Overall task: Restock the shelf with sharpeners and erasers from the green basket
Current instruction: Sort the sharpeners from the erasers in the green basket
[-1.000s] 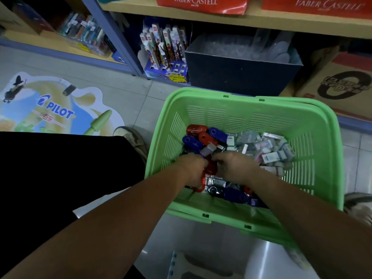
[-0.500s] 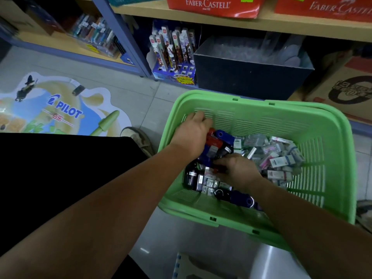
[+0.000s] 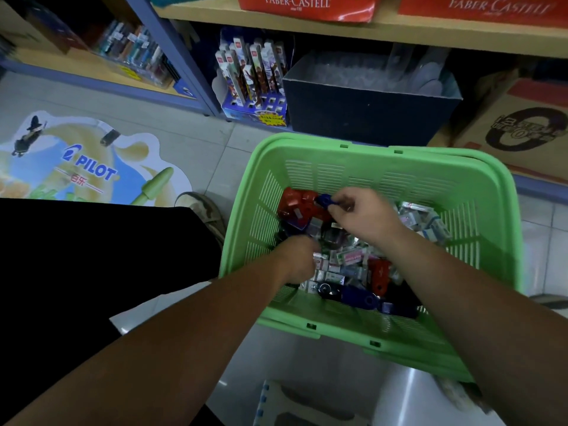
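Note:
The green basket [image 3: 368, 149] stands on the floor below me, holding a pile of red sharpeners [image 3: 299, 204], blue sharpeners [image 3: 356, 298] and small wrapped erasers [image 3: 347, 259]. More erasers [image 3: 424, 216] lie along its right side. My right hand [image 3: 362, 216] hovers over the far middle of the pile and pinches a blue sharpener [image 3: 327, 200] at its fingertips, next to the red ones. My left hand [image 3: 296, 256] is down in the near left of the pile with its fingers curled under. What those fingers hold is hidden.
Behind the basket, the bottom shelf carries a dark bin [image 3: 368, 109], a blue display box of pens [image 3: 255, 96] and a cardboard box [image 3: 516, 127]. Red Faber-Castell packs [image 3: 307, 4] sit one shelf up. A Pilot floor sticker [image 3: 89, 167] and a shoe [image 3: 203, 210] lie left.
My left hand pulled back from the basket's far left corner to the near left of the pile. My right hand moved forward and took hold of a blue sharpener.

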Available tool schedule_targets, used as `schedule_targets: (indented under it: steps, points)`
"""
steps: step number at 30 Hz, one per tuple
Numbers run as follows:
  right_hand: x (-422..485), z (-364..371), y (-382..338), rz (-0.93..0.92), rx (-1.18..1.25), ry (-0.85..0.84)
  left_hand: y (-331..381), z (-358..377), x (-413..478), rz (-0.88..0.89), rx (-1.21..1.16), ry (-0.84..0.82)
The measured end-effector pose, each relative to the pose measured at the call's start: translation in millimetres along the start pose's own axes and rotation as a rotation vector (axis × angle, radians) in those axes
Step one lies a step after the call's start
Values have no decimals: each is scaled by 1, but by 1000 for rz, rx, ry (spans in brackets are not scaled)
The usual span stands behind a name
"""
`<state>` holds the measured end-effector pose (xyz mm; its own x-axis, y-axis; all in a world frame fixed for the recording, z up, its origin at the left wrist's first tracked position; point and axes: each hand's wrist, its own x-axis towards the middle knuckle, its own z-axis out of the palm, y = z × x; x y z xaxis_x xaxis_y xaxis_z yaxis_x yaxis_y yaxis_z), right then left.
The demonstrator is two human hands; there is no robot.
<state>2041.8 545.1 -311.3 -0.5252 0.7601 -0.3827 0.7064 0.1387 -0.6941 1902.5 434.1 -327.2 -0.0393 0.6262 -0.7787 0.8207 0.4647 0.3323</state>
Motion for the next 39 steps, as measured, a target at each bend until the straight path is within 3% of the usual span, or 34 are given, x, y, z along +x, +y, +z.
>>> schedule_targets:
  steps: [6, 9, 11, 18, 22, 30, 34, 39]
  points:
    - [-23, 18, 55, -129, -439, -125, -12, 5, -2, -23, 138, -23]
    - [-26, 27, 64, -179, -559, -174, -11, 1, 4, -14, -126, -34]
    - [-27, 30, 65, -167, -564, -187, -12, -4, 12, -33, -237, -72]
    - [-31, 31, 61, -157, -676, -262, -10, -3, 26, -52, -246, -166]
    - [-29, 34, 57, -123, -668, -258, -16, -5, 30, -35, -197, -82]
    - [-23, 34, 59, -103, -607, -223, -10, -10, 44, -39, -99, -152]
    - [-26, 32, 62, -121, -590, -207, -9, -2, 45, -67, 63, -268]
    - [-27, 26, 61, -161, -630, -182, -5, -7, 46, 27, 200, -293]
